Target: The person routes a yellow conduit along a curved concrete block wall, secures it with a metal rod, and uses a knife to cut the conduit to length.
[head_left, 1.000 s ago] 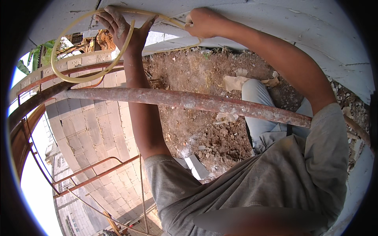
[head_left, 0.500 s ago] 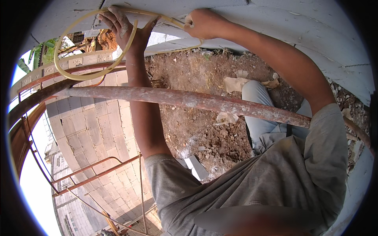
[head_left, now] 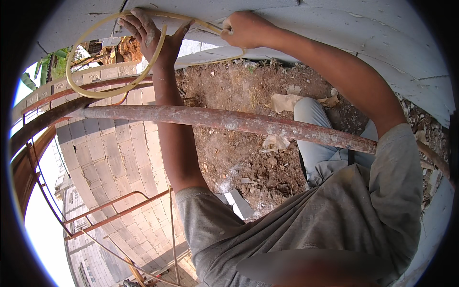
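Note:
A translucent yellow hose (head_left: 121, 90) makes a wide loop at the upper left, against a pale block wall (head_left: 325, 26). My left hand (head_left: 158, 40) has its fingers spread on the wall and touches the hose where it crosses near the fingertips and thumb. The hose's loose end passes in front of that hand. To its right, my right hand (head_left: 244, 29) is closed around the hose close to the wall, fingertips partly hidden. A paint-spotted red metal pipe (head_left: 229, 122) crosses in front of my left forearm.
Rusty scaffold rails (head_left: 105, 210) stand at the left beside a light block wall (head_left: 114, 158). Below me lie dirt, rubble (head_left: 239, 86), torn paper (head_left: 282, 101) and pale block pieces (head_left: 236, 203). Green leaves (head_left: 40, 71) show at the upper left.
My left hand and the hose loop have shifted slightly right and down. My right hand has moved very slightly, still closed at the same stretch of hose.

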A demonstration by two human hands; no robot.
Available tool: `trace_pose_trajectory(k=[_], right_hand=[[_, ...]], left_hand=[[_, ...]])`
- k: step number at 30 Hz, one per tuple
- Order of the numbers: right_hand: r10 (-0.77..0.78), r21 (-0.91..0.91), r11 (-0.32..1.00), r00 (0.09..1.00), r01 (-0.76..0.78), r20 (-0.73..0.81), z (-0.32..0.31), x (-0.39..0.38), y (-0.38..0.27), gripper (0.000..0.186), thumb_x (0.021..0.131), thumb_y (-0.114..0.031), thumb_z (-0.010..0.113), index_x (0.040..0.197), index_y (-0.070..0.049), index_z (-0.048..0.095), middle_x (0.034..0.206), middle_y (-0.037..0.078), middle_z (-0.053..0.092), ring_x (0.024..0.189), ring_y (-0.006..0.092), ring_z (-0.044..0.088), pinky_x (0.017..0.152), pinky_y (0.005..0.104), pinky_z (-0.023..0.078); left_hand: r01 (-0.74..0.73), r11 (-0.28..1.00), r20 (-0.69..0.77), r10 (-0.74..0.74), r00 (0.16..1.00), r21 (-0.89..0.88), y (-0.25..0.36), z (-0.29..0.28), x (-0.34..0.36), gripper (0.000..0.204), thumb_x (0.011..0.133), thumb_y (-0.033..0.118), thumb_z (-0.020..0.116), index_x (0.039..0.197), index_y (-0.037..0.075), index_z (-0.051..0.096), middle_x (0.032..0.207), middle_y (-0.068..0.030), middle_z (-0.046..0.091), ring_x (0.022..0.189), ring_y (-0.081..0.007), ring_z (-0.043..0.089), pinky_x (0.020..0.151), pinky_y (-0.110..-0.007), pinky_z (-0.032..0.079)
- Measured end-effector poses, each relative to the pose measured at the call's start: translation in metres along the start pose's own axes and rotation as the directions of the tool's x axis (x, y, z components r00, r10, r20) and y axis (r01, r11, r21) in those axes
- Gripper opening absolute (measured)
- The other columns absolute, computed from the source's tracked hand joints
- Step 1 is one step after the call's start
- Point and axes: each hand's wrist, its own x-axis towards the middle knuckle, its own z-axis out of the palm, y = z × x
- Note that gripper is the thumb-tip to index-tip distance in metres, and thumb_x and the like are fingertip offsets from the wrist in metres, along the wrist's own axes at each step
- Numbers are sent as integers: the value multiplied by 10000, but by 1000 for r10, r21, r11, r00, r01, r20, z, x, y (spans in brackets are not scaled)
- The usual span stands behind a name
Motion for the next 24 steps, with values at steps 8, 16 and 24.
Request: trace_pose_trajectory(k=[8, 16, 24], right_hand=[[-14, -6, 1000, 1000, 13, -18, 0, -1, 1, 300, 880, -295, 602, 964, -26, 705, 721, 169, 672, 675, 287, 666, 714, 409, 516], [-5, -15, 1000, 1000, 5, -13, -1, -1, -1, 295, 875, -294, 598, 945, -29, 707, 711, 159, 669, 661, 282, 653, 693, 407, 508], [-18, 33, 999, 1000, 18, 4, -8, -4, -2, 333, 873, -301, 603, 993, -12, 716, 823, 190, 696, 770, 318, 680, 753, 427, 527]], left_hand=[[18, 1000, 7, -18, 1000, -8, 4, -2, 1, 1414, 599, 638, 853, 1556, 15, 19, 1537, -415, -41, 1439, -562, -39, 1156, -603, 226], [25, 1000, -5, -25, 1000, 7, 2, 0, 0, 1426, 580, 644, 861, 1557, 18, 32, 1542, -409, -19, 1446, -556, -7, 1153, -582, 255], [56, 998, -2, -56, 998, -6, 6, 0, 2, 1414, 575, 643, 863, 1555, 11, 65, 1550, -397, -8, 1457, -536, -5, 1155, -570, 260]])
